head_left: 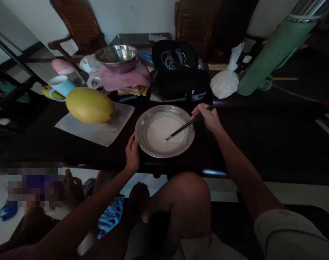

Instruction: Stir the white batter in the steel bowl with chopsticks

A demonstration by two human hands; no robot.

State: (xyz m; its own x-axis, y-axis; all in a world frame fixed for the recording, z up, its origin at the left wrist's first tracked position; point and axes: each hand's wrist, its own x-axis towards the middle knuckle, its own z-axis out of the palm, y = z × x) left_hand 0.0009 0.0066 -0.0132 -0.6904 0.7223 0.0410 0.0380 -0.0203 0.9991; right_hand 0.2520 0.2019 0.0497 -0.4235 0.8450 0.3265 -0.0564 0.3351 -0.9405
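A wide metal bowl stands on the dark table in front of me, holding a milky white liquid. My left hand steadies the bowl at its near left side, fingers closed against the rim and outer wall. In my right hand are black chopsticks, gripped near their upper end and slanting down to the left. Their tips touch the liquid near the middle of the bowl and have white stuff on them. Whether one or two sticks are held is hard to tell.
Left of the bowl, a large yellow melon-like fruit lies on a pale cloth, near a light blue mug. Behind are another metal bowl, a black case, a tied bag of white powder and a green flask. Another person's hand shows lower left.
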